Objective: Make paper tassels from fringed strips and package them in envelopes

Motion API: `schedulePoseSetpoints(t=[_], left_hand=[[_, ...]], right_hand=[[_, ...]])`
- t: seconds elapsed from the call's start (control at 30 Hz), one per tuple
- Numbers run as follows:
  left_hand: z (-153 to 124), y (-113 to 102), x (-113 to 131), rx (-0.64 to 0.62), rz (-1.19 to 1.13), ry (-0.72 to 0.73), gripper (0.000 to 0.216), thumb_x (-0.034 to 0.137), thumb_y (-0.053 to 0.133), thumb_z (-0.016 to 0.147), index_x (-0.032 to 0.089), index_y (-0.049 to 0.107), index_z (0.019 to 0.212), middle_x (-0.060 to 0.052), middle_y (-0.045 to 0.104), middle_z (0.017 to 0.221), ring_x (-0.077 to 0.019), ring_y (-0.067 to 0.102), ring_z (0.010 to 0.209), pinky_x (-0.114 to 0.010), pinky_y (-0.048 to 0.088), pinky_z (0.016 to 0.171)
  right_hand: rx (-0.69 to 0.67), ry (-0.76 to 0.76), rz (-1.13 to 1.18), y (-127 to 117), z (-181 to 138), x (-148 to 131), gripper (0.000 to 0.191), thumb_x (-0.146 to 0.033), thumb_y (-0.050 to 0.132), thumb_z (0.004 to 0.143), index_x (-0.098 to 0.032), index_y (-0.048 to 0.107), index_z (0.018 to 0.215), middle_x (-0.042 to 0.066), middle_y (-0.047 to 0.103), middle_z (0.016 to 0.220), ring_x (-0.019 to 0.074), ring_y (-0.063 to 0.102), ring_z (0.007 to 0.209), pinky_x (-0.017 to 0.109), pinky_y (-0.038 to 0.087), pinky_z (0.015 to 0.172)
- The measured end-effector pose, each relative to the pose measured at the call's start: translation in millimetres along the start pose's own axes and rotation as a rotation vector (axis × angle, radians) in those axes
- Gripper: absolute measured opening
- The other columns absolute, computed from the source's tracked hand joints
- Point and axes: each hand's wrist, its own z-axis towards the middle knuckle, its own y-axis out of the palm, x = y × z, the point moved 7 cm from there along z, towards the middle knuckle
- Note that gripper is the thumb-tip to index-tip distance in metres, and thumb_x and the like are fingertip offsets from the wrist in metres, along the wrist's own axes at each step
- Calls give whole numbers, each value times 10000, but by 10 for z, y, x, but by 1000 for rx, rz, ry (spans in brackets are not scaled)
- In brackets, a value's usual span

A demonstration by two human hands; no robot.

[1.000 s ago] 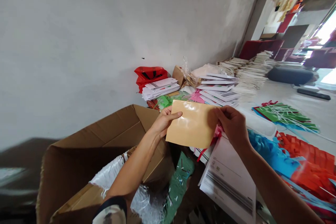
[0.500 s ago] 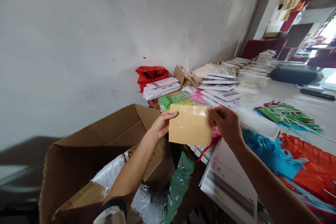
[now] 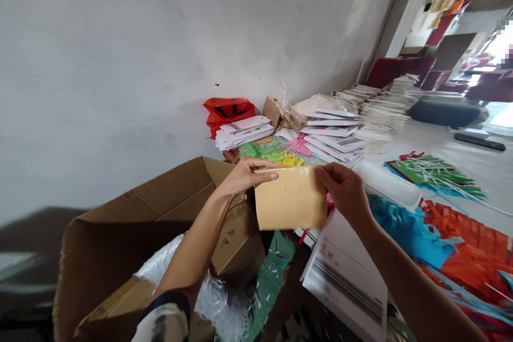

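Note:
A glossy tan rectangular card (image 3: 292, 200) hangs upright in front of me, held at both upper corners. My left hand (image 3: 252, 173) grips its upper left, with the thumb on the near face and the fingers behind. My right hand (image 3: 342, 184) pinches the upper right corner between thumb and curled fingers. Whether the card is one sheet or sits in a clear sleeve, I cannot tell. Below my right hand lies a white printed sheet (image 3: 348, 272). Under my left arm stands an open cardboard box (image 3: 160, 197) with clear plastic wrapping (image 3: 224, 304) at it.
Stacks of white printed sheets (image 3: 246, 131) and a red bag (image 3: 230, 112) sit against the wall. To the right are blue fringed strips (image 3: 412, 230), orange-red fringed strips (image 3: 473, 230), green strips (image 3: 444, 173) and a dark phone-like bar (image 3: 479, 141). Green material (image 3: 266, 288) hangs below the card.
My left hand has shifted from the card's left edge toward its top left, fingers now over the upper edge. The card sits slightly lower and its top edge bends a little.

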Motion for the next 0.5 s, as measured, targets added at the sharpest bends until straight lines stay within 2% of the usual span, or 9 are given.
schedulePoseSetpoints(t=[0.1,0.17,0.23,0.33,0.43,0.5], left_hand=[[17,83,29,3,6,3,336,417,874,778,221,862,1051,-85,799,988,-192,701,819,-283,519,701],[11,158,35,3,3,7,319,406,871,785,225,865,1047,-87,794,982,-181,690,806,-266,503,678],[-4,250,44,-5,-30,3,294,395,868,788,227,868,1029,-86,799,984,-182,692,809,-269,511,699],[-23,386,76,-20,-61,11,256,379,862,793,224,872,996,-87,807,993,-197,700,841,-286,523,752],[-23,470,81,-25,-77,4,237,369,871,782,217,875,963,-84,813,972,-200,704,860,-292,518,793],[-17,491,53,-21,-118,-27,248,368,887,762,210,875,953,-83,818,949,-196,707,847,-293,515,805]], right_hand=[[86,-180,-377,-113,-59,-160,256,-439,683,920,-211,715,1030,50,721,900,211,650,780,333,485,698],[133,-379,-606,-91,-141,-355,308,-347,664,945,-224,684,1227,105,723,1140,281,669,1010,405,501,839],[79,-546,-717,43,-227,-501,308,-274,645,965,-250,687,1269,109,710,1238,304,642,1126,439,480,911],[-9,-664,-711,224,-327,-590,224,-205,656,973,-307,749,1150,31,769,1104,253,664,1056,414,461,908],[41,-726,-658,247,-415,-620,241,-163,660,972,-319,769,1119,-5,793,971,214,691,972,394,462,887],[90,-773,-651,224,-477,-631,260,-144,656,969,-317,772,1125,-9,809,990,209,713,981,400,465,904]])
